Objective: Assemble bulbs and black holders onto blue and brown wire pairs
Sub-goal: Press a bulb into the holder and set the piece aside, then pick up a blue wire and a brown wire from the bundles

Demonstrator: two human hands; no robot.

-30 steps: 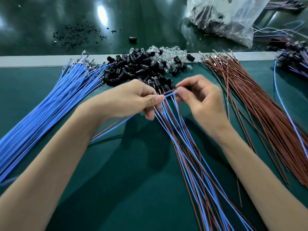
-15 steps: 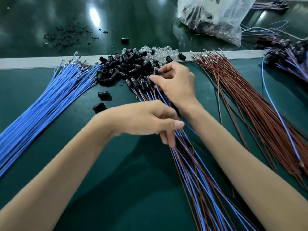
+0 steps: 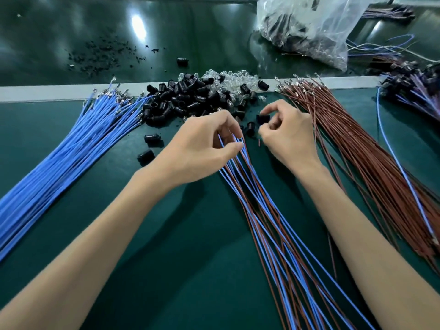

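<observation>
Plastic bag [image 3: 309, 27]: clear and crumpled, lying at the far right on the glossy surface; I make out dark parts and some clear pieces inside, too blurred to sort.
Worktop [image 3: 166, 234]: dark green mat with a pale strip [image 3: 47, 92] along its far edge.
Beyond the strip: a glossy surface [image 3: 202, 25], dark green, catching a bright lamp glare and strewn with black crumbs [image 3: 102, 53].
Black holders [image 3: 185, 98]: a loose heap at the far edge of the mat, with small clear bulbs [image 3: 233, 79] mixed in just behind; two stray holders [image 3: 152, 139] lie apart at its near left.
Blue wires [image 3: 59, 158]: a thick fan on the left, metal tips towards the strip.
Brown wires [image 3: 369, 167]: a matching fan on the right.
Wire pairs [image 3: 273, 222]: blue and brown strands mixed, running from mid-mat towards me between my forearms.
Left grip [image 3: 202, 144]: narrow, thumb and fingers pinching the far ends of the wire pairs.
Right grip [image 3: 288, 134]: narrow, fingertips pinching a single holder [image 3: 263, 118], near the left grip but apart from it.
Far right: finished leads [image 3: 414, 89] with dark holders fitted, partly cut off by the edge.
</observation>
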